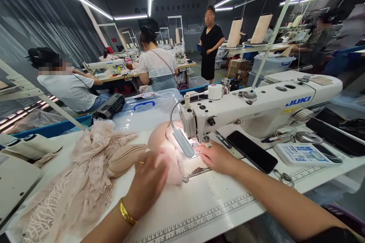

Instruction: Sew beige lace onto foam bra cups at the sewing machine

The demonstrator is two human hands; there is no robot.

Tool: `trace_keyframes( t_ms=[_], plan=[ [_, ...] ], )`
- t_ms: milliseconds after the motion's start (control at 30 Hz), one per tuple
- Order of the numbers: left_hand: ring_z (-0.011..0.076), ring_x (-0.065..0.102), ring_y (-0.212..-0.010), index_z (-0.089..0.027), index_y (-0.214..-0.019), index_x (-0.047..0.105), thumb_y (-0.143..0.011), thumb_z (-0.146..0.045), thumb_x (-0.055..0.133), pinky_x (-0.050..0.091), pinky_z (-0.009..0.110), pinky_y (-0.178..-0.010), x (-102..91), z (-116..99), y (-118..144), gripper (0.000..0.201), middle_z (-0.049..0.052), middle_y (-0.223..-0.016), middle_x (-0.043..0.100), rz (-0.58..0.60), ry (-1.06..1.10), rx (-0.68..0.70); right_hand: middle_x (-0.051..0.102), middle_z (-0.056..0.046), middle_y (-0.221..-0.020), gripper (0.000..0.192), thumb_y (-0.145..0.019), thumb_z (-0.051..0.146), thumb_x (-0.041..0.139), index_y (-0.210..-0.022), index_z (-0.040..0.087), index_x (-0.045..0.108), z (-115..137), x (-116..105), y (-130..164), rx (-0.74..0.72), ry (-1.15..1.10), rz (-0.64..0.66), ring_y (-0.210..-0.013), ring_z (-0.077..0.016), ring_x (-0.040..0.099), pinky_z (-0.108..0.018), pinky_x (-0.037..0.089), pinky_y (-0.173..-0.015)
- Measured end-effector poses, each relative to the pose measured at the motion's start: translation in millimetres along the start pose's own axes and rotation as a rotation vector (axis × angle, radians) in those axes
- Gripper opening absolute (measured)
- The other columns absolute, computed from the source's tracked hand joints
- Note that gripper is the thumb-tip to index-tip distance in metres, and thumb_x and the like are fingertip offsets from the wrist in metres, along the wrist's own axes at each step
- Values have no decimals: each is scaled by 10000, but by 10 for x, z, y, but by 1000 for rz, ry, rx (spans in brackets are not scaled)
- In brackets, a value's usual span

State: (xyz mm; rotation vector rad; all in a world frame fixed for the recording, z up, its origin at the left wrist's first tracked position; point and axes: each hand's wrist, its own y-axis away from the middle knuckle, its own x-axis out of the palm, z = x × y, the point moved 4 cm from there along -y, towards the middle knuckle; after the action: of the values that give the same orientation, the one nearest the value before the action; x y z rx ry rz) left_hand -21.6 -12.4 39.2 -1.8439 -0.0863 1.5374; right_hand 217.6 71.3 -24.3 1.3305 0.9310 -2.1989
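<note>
Right hand: fingers reach forward, close together, at the needle area of the machine bed, near the pale pink cloth. Whether they pinch its edge or only press down, I cannot tell. Left hand: motion-blurred, fingers bent, over the near-left part of the same cloth; grip cannot be determined. Gold ring on a finger; smooth yellow-gold bracelet on the left wrist.

Workpiece: pale pink, soft fabric piece with a rounded, padded-looking section, lying left of the needle area, partly behind my left hand. A slim grey lamp on a ribbed flexible neck hangs over it and lights it brightly.

Left of my left hand: beige moulded cup-shaped piece, resting against a crumpled heap of pale pink lace fabric. White thread cones lie beyond the heap, at the far left.

Right of the needle: white JUKI sewing machine, its arm running off to the right. Below the arm: black-handled thread snips, black smartphone, white-and-blue printed box. A printed ruler scale follows the near edge of the white tabletop.

Beyond the table: clear plastic lid with blue handle; two people in white tops seated, one person in black standing.
</note>
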Motion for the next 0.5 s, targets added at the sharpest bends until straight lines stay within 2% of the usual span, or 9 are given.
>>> trace_keyframes(
  t_ms=[33,67,100,167,300,500],
  plan=[
    [251,617,-1007,-230,-1008,603,-962,-95,468,494,386,-868,126,-143,79,197,76,-1108,691,99,96,146,614,-63,-847,215,-965,133,473,-1008,210,668,-3,-1,-1,9,-2,1,-811,-240,500,-319,389,-714],
    [224,618,-975,-221,-967,599,-963,-49,432,500,346,-845,234,-236,119,240,63,-1083,700,189,173,219,615,-62,-847,217,-966,135,474,-1019,210,672,-5,0,-2,17,-1,7,-815,-240,499,-318,389,-720],
    [205,616,-943,-211,-937,593,-958,-24,421,505,315,-815,324,-295,120,255,56,-1063,703,268,236,252,615,-61,-848,221,-968,137,475,-1029,209,675,-8,1,-4,22,3,17,-822,-241,500,-318,388,-726],
    [208,610,-901,-190,-894,592,-951,-31,451,507,307,-763,452,-319,26,220,68,-1036,699,357,252,217,620,-63,-861,233,-971,137,474,-1052,205,681,-11,5,-11,29,18,38,-844,-242,503,-316,388,-735],
    [232,568,-765,-188,-748,577,-924,-48,475,453,336,-647,586,-310,-265,247,61,-840,656,359,109,180,632,-74,-912,247,-964,128,489,-1087,201,691,-14,3,-21,25,43,60,-872,-244,502,-316,389,-751],
    [251,626,-863,-167,-1012,666,-896,-21,459,507,361,-748,639,-378,-417,279,80,-1005,727,243,219,227,611,-60,-872,261,-961,122,477,-1076,202,697,-40,9,-14,12,8,51,-847,-233,488,-312,384,-735]
  ],
)
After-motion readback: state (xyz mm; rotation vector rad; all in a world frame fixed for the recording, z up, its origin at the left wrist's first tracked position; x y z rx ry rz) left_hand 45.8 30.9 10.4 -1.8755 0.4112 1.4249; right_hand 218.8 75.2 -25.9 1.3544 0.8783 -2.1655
